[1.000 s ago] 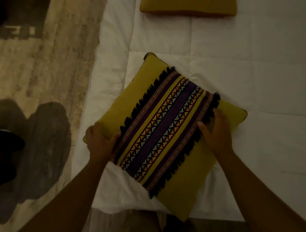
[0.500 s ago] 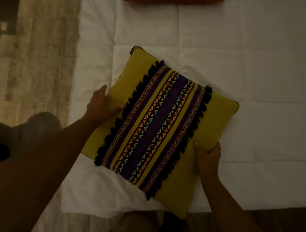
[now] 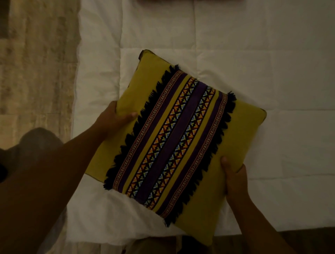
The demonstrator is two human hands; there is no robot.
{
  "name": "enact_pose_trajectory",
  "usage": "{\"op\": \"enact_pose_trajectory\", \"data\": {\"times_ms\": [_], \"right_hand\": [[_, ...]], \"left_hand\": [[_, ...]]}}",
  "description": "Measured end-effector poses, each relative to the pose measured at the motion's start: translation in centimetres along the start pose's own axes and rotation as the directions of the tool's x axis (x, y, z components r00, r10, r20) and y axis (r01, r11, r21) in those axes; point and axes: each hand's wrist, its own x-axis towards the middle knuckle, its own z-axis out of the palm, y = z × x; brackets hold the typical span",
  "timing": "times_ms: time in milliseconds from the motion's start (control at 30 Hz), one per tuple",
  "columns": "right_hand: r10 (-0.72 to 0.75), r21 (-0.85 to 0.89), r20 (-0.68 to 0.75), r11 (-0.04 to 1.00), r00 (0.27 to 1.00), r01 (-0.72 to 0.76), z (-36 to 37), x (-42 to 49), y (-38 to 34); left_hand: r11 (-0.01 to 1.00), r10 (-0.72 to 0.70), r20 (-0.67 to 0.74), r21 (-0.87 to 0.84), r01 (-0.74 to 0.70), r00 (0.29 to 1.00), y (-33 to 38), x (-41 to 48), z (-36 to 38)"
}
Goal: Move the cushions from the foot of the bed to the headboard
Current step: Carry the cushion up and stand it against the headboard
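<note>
Only the head view here. Compared with a second ago, you've shifted your grip on the yellow cushion (image 3: 181, 137): your left hand (image 3: 112, 119) has slid up the left edge, thumb on top, and your right hand (image 3: 233, 179) has dropped from the fringe to the lower right edge. Both hands are clamped on it now. It sits at the foot of the white duvet (image 3: 262, 63), near corner hanging off the end, and looks to me like it's about to lift, so the carry to the headboard hasn't really started.

Count: one cushion in hand, plus a sliver of a second cushion (image 3: 190, 1) at the top edge. Two hands, one bed.
</note>
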Motion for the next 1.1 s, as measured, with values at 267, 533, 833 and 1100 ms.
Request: {"op": "enact_pose_trajectory", "data": {"times_ms": [267,533,833,1100], "right_hand": [[-0.121,-0.013,0.024,0.992,0.992,0.122,-0.3,-0.4,-3.6],[-0.235,-0.168,0.227,0.947,0.945,0.275,0.1,2.5,-8.7],[-0.096,-0.243,0.293,0.955,0.951,0.171,0.0,5.0,-6.8],[-0.021,-0.28,0.394,0.95,0.919,0.141,-1.1,7.1,-7.8]], "left_hand": [[0.992,0.044,-0.121,-0.116,-0.059,0.992,-0.7,-4.5,0.2],[0.931,-0.134,-0.248,-0.362,0.036,0.959,-5.2,-10.8,2.7],[0.907,-0.218,-0.195,-0.403,0.124,0.956,-7.0,-10.9,5.3],[0.847,-0.086,0.136,-0.512,0.145,0.987,-7.7,-8.3,1.8]]}}
